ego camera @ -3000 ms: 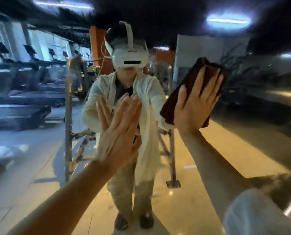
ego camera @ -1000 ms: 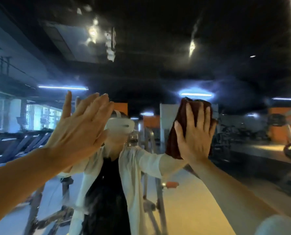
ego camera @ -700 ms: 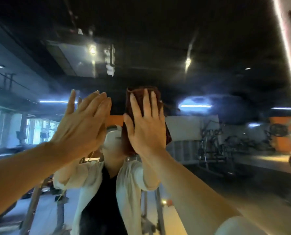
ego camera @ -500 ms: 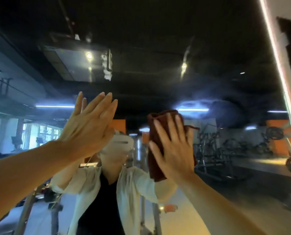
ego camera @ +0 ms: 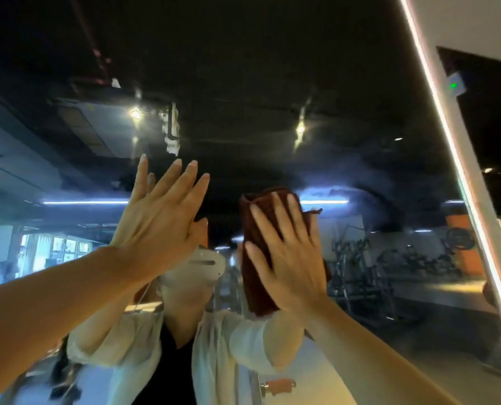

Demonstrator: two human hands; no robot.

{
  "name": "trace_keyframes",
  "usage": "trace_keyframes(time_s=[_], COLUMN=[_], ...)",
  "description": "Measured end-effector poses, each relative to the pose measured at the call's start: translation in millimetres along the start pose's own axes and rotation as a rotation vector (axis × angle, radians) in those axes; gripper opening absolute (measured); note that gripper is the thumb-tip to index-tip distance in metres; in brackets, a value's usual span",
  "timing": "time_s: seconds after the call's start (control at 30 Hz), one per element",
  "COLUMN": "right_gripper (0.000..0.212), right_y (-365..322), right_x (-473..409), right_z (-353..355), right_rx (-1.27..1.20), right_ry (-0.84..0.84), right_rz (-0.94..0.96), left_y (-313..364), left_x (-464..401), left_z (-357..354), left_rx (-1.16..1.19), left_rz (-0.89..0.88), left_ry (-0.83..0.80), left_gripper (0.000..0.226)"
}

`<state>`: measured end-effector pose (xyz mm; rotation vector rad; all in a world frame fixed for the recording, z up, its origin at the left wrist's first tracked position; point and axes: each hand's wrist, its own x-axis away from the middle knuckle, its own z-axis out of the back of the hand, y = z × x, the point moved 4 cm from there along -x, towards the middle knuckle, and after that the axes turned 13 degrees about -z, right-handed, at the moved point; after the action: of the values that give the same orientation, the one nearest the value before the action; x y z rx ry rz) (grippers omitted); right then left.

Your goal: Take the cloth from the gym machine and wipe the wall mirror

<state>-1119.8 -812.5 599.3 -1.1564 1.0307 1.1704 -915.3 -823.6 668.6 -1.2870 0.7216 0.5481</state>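
Note:
The wall mirror [ego camera: 345, 83] fills almost the whole view and reflects a dark ceiling, gym machines and a person in a white shirt. My right hand [ego camera: 290, 255] lies flat on a dark brown cloth [ego camera: 253, 276] and presses it against the glass, fingers spread and pointing up. The cloth hangs folded, showing above my fingertips and below my palm on the left. My left hand [ego camera: 161, 217] rests flat on the mirror to the left of it, fingers extended, holding nothing.
The mirror's right edge [ego camera: 459, 159] runs diagonally as a bright lit strip, with a white wall beyond it. Reflected gym machines [ego camera: 360, 267] and treadmills show behind me. A hazy smear [ego camera: 360, 197] sits on the glass right of the cloth.
Over three seconds my view tilted up the mirror. My right hand slid the cloth from the right toward the centre, up and then down a little. My left hand stayed flat on the glass.

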Motion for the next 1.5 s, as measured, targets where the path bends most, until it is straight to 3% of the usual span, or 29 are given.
trace_keyframes(time_s=[0.13,0.27,0.6,1.27,1.5], right_gripper=[0.07,0.065,0.064,0.062,0.063], right_y=[81.3,77.4,-28.5,-370.3,-427.2], right_x=[-32.1,-94.6,-160.0,-96.9,-61.3], right_z=[12.5,19.1,22.1,-14.1,-29.5], right_rx=[0.027,-0.018,0.044,0.04,0.006], right_ry=[0.03,0.019,0.05,0.037,0.034], right_rz=[-0.427,-0.515,-0.224,0.079,0.198], left_y=[2.8,-2.1,-70.0,-224.4,-236.7], left_x=[-7.2,-8.5,39.1,210.4,248.3], left_z=[-0.6,0.7,-0.5,19.1,25.9], left_rx=[-0.073,-0.094,-0.041,-0.008,-0.029], left_rz=[-0.042,-0.096,0.014,0.154,0.086], left_ry=[-0.015,-0.003,0.053,0.062,0.077], left_gripper=[0.072,0.068,0.069,0.067,0.062])
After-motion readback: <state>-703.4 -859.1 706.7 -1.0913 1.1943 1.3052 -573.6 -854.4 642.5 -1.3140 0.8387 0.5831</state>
